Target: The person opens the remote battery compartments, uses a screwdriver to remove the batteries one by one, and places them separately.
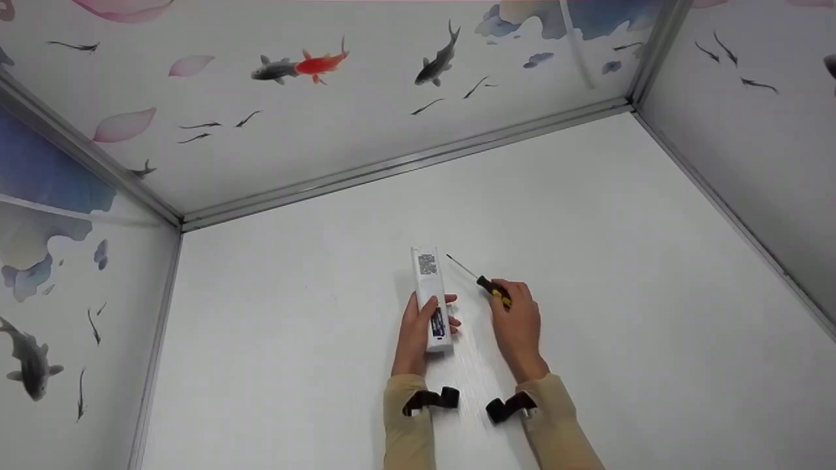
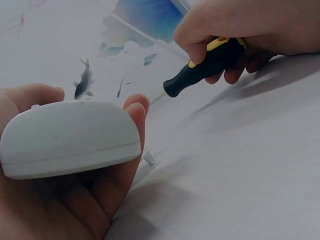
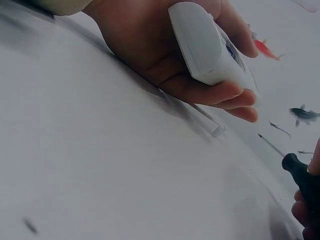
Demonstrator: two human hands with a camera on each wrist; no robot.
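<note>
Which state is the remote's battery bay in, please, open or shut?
Open: in the head view, dark batteries show in the back of the remote, with no cover over them.

we see a red fish (image 1: pixel 320 64) and a pink petal (image 1: pixel 127 125) painted on the wall (image 1: pixel 313 147) above a metal rail (image 1: pixel 405 163).
</note>
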